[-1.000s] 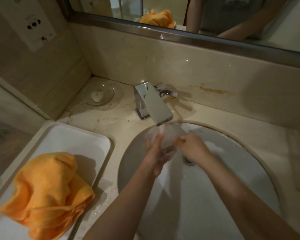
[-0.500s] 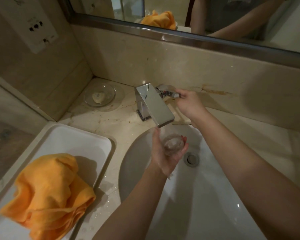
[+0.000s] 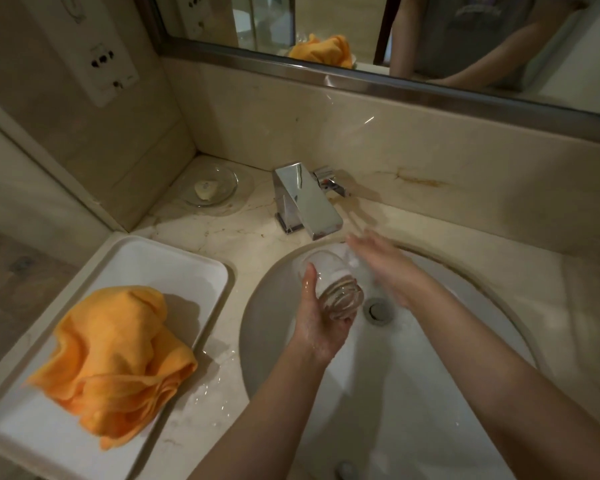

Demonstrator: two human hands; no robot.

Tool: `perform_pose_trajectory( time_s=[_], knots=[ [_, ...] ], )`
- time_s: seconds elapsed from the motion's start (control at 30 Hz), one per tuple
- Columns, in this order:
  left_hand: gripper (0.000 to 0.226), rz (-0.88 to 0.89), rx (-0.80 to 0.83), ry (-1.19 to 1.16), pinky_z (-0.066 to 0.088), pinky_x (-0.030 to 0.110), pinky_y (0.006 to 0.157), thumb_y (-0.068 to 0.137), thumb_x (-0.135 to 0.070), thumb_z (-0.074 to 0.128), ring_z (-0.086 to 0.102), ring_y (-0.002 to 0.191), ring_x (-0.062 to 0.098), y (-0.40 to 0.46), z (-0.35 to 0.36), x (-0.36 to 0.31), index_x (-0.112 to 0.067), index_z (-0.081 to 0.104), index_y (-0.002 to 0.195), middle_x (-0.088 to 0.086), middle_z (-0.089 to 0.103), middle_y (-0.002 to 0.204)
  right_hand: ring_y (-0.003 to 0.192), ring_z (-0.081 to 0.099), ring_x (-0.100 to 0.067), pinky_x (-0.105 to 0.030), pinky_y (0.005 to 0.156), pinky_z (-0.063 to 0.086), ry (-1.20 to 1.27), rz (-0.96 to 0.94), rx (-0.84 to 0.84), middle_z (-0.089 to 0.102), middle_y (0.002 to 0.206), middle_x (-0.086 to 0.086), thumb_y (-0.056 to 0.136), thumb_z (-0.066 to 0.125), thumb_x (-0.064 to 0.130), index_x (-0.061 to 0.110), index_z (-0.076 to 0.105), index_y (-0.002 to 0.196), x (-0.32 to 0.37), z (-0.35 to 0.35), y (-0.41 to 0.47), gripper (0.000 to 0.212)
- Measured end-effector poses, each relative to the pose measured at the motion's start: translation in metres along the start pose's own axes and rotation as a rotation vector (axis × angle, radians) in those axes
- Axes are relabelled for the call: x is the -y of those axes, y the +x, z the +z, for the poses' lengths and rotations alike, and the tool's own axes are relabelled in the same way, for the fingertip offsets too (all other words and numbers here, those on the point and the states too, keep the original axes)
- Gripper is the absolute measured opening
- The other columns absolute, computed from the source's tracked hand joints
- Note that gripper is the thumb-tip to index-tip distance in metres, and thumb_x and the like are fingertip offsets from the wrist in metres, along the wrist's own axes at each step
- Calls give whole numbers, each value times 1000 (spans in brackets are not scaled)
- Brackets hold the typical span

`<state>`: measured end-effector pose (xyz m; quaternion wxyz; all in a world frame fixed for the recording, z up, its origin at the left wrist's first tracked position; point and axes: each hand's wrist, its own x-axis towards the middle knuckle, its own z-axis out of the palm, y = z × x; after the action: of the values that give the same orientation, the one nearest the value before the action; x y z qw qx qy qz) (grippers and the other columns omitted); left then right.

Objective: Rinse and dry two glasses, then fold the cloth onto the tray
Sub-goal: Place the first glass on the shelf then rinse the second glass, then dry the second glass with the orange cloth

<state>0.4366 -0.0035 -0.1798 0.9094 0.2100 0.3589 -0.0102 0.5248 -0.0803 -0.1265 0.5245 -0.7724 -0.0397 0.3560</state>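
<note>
the right hand [image 3: 383, 268] has left the faucet handle [image 3: 329, 180], now blurred beside the tipped glass [image 3: 333, 285].

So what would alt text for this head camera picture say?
A left hand holds a clear glass tilted over a white sink under the faucet, right hand blurred beside it. An orange cloth lies crumpled on a white tray.

Legible text: none. Grey T-shirt [image 3: 478, 26] reflected in the metal-framed wall mirror [image 3: 430, 46]: chest print present, too blurred to read. White wall socket plate [image 3: 99, 60]: small markings above the holes, too small to read.
</note>
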Motion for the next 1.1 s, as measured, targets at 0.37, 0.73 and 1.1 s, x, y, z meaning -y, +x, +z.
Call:
perform_pose_trajectory(
  time_s=[0.37,0.73,1.1],
  knots=[
    [77,30,173,687,18,34,111,79,-62,58,32,136,15,-39,-23,30,-41,23,145,-7,34,149,84,66,-11,-27,76,49,-45,89,184,60,117,-1,74,76,17,26,35,127,-61,-7,-61,67],
    [31,424,-442,1901,17,43,110,98,-25,41,26,139,17,-82,-61,40,-26,61,122,-6,33,151,89,58,-22,-28,71,41,-1657,26,313,57,106,-3,70,72,24,22,29,132,-21,-40,-64,76],
    [31,712,-530,1836,2,49,115,97,-17,42,13,145,22,-128,-97,27,-20,56,125,4,28,153,70,64,-17,-24,65,46,-892,-37,244,61,96,2,68,77,14,19,35,129,-59,-20,-59,74]
  ],
)
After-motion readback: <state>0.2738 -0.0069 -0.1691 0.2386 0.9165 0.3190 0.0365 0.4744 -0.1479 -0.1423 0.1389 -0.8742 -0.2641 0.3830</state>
